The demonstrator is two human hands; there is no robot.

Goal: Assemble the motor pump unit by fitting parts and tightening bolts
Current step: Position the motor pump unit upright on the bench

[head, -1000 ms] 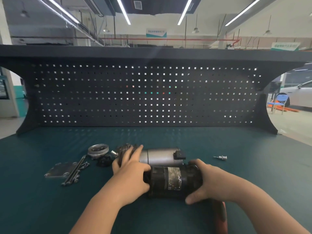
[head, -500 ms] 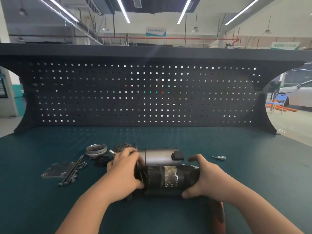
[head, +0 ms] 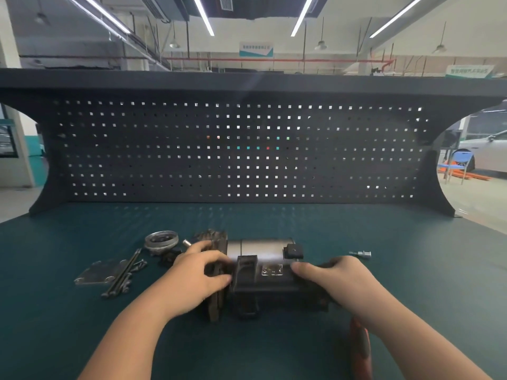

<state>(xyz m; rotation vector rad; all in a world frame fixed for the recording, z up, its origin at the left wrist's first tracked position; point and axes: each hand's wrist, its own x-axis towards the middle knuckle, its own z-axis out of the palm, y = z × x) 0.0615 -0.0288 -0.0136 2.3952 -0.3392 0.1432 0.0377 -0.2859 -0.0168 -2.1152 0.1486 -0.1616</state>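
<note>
Head view shows the dark motor body (head: 271,281) lying on its side on the green desk (head: 411,270), its long axis running left to right between the two hands. The left hand (head: 192,281) sits at the left end, fingers (head: 216,263) curled over a dark end plate (head: 215,294) that stands on edge against that end; the right hand (head: 340,283) grips the opposite end, thumb reaching along the top toward the label. Both hands are equally near, one at each end, so any pressing together would run along that axis. Just behind lies a silver cylinder (head: 258,248), parallel to the motor. Long bolts (head: 123,272) and a flat plate (head: 94,275) rest well left, a small fitting (head: 362,253) to the right. Compared with half a second ago, the body has been rolled: a raised bracket now faces up, and the label has shifted right.
</note>
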